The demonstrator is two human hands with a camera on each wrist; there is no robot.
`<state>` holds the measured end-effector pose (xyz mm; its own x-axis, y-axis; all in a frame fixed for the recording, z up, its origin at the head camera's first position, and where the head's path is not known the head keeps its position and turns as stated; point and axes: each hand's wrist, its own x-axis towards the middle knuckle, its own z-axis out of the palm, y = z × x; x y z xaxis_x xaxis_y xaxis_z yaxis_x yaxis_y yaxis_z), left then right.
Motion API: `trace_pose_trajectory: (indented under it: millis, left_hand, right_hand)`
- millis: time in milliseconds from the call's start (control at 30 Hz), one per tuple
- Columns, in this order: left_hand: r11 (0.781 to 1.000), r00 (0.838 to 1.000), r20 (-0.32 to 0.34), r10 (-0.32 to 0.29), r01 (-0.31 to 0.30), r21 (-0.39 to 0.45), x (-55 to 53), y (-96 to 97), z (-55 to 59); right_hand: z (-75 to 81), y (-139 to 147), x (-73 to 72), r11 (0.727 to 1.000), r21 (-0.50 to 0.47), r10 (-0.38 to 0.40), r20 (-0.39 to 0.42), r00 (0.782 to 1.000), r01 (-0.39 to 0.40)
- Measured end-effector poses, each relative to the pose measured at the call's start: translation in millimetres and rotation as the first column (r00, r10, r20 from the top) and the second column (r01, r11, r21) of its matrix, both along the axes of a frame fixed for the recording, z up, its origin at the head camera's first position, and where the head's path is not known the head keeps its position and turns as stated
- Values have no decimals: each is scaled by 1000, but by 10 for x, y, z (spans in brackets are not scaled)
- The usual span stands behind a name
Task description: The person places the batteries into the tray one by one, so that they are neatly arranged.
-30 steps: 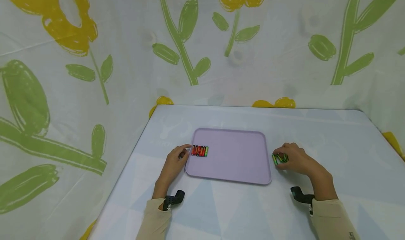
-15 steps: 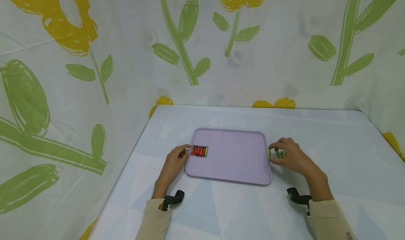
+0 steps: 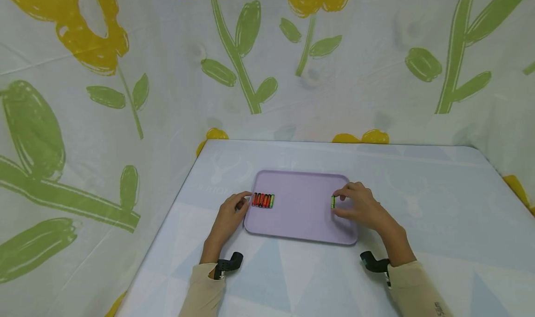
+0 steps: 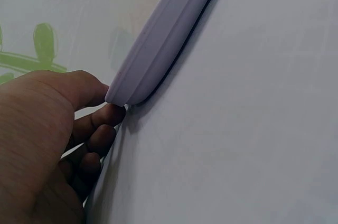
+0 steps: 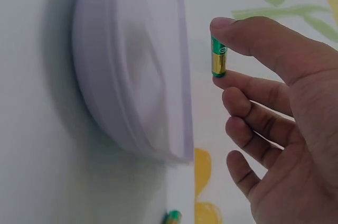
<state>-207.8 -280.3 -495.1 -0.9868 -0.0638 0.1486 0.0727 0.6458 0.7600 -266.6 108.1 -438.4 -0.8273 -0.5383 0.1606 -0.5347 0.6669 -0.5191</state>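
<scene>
My right hand point(image 3: 361, 206) is over the right part of a lilac tray point(image 3: 301, 219). Between its thumb and index finger it pinches a green-and-gold battery point(image 5: 218, 57) by the two ends, and the other fingers curl loosely. On the tray's left side lies a row of several batteries point(image 3: 262, 200), mostly red and black, with a green one at the right end. My left hand point(image 3: 230, 216) pinches the tray's left rim point(image 4: 119, 94), thumb above and index finger below.
The tip of another green battery point(image 5: 173, 217) shows at the bottom of the right wrist view, beside the tray; in the head view it is hidden by the right hand or arm. A pale table point(image 3: 439, 205) surrounds the tray, with a flower-printed curtain point(image 3: 355, 89) behind it.
My right hand, first around a few green batteries right of the tray, has picked one up and carried it left over the tray. The left hand has stayed at the rim.
</scene>
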Motion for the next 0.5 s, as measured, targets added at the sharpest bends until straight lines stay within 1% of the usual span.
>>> trace_pose_trajectory:
  millis: [133,267,367,500]
  left_hand:
    - [1000,1000,8,-1,1,7,-1,-5,-9]
    - [1000,999,32,6,-6,-4,-8,-17,-26]
    - [1000,1000,28,7,-6,-18,-18,-25,-32]
    - [1000,1000,20,-3,3,-2,-28,-31,-15]
  right_hand:
    - [-54,-153,-4,1000,-3,1,9,1000,0]
    - [-105,-296,-2,1000,-9,10,9,1000,-10]
    - [-137,-383,-2,999,-20,29,1,1000,-29]
    - [-161,-474,-4,998,-46,45,-9,999,-45]
